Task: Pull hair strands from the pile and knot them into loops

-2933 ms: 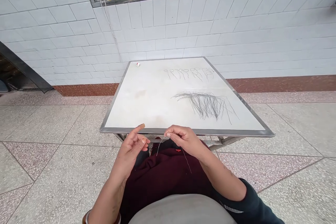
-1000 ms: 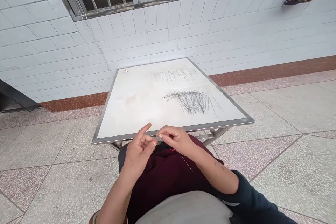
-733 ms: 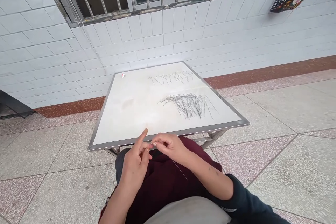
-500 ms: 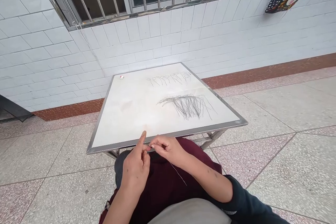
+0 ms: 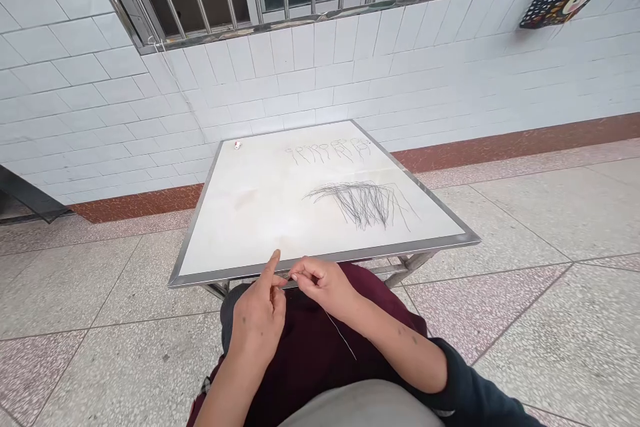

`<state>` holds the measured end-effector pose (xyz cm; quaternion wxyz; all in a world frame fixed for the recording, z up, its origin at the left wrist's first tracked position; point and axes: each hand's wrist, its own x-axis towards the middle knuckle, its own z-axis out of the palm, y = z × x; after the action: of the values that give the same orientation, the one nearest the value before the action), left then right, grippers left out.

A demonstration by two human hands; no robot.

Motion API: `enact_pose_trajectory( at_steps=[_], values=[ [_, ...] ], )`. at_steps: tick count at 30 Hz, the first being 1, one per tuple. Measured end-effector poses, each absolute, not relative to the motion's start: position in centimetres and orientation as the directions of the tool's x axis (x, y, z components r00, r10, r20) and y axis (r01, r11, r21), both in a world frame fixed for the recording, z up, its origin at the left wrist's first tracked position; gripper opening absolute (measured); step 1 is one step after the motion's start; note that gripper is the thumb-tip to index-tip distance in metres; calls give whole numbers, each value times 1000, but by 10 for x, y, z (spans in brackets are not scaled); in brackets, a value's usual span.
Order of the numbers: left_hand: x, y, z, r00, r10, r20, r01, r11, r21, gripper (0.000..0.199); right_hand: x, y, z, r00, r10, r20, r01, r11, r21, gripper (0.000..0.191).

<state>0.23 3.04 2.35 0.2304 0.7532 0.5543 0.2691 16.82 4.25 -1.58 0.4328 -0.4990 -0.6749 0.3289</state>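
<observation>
My right hand (image 5: pixel 323 283) is closed in a pinch on a thin wire (image 5: pixel 341 333), whose free end trails down over my dark red clothing. My left hand (image 5: pixel 260 310) meets it at the fingertips near the table's front edge. The left index finger points up, while the other fingers and thumb are bent around the wire's upper part, which is mostly hidden. On the white table (image 5: pixel 260 227) lies a loose pile of thin dark wires (image 5: pixel 365 203). Behind that pile, several looped wires (image 5: pixel 325 149) lie in a row.
A small white and red object (image 5: pixel 237 145) sits at the table's far left corner. The table has a grey metal rim (image 5: pixel 320 257) and stands against a white tiled wall (image 5: pixel 250 90). A patterned bag (image 5: pixel 563 0) hangs from the window bars at the upper right.
The view has shifted slightly, so the table and bag appear a little farther right. Both hands keep nearly the same pose, with the right fingertips slightly farther from the left hand.
</observation>
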Motion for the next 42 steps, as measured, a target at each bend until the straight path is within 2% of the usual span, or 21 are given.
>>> enact_pose_trajectory(
  at_steps=[4,10,23,27,30,36,42],
  values=[
    [3,30,28,245,964,105,672,-246,698,51,169,41,-14,-172,945,278,371,324,-870,13],
    [-1,30,24,223,972,70,516,-179,838,48,171,39,-11,-219,938,268,369,334,-867,13],
    [6,26,29,186,978,97,573,-189,797,50,172,40,-13,-189,909,371,350,415,-840,14],
    [3,28,28,164,982,92,558,-169,812,47,174,39,-9,-204,932,298,316,351,-881,17],
    [0,29,29,136,987,86,530,-146,835,47,176,39,-8,-154,958,242,260,276,-925,18],
    [-13,32,34,35,995,90,521,-96,848,47,180,44,-7,65,980,189,222,171,-960,14],
    [-41,39,37,-248,942,226,451,-95,888,48,193,50,-4,169,976,139,139,116,-984,17]
  ],
)
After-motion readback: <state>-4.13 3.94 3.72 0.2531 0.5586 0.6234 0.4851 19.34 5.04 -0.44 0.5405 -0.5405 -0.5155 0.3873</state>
